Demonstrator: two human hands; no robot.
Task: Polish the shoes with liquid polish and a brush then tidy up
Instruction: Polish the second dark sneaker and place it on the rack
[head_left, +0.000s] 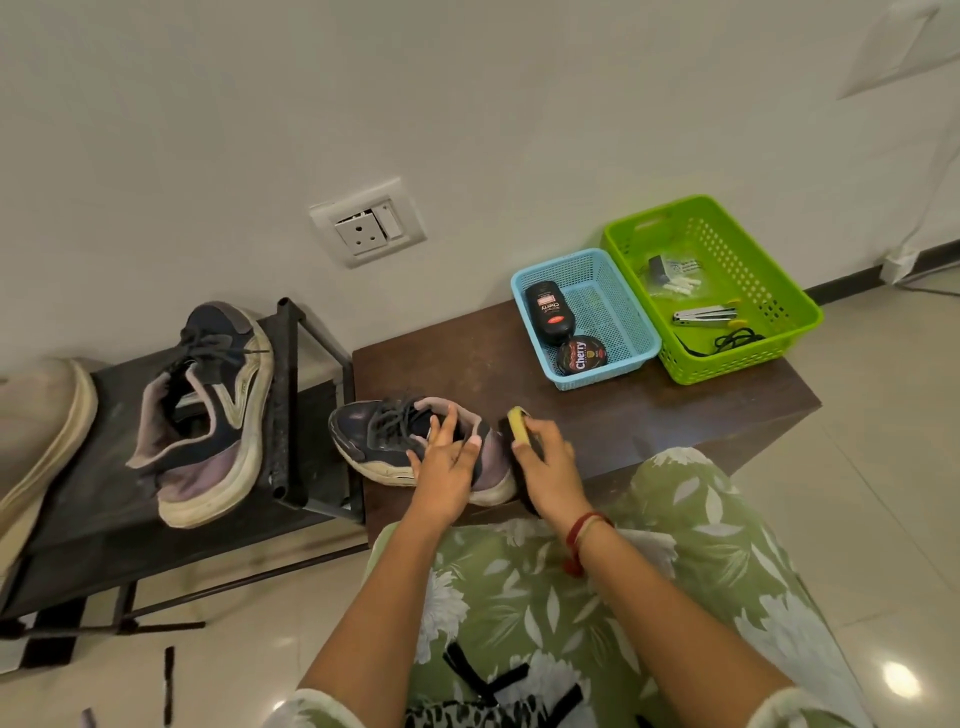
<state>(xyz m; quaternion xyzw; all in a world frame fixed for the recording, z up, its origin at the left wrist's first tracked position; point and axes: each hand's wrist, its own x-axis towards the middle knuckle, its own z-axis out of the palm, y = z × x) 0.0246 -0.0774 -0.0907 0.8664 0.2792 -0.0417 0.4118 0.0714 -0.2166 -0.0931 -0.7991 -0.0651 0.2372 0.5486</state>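
Observation:
A dark blue sneaker (384, 439) with a white sole lies on its side on the brown bench (649, 410), toe to the left. My left hand (447, 462) holds it at the collar, fingers over the opening. My right hand (545, 462) grips a yellow-backed brush (518, 423) against the shoe's heel. The matching sneaker (208, 410) stands tilted on the black rack (104, 499) to the left. In the blue basket (618, 291) lie a black liquid polish bottle (550, 312) and a round polish tin (582, 356).
A green basket (769, 270) with small tools and a cord stands at the bench's right end by the wall. A pale shoe (36, 436) sits at the far left on the rack. A wall socket (369, 223) is above the bench. My knees in green floral fabric are below.

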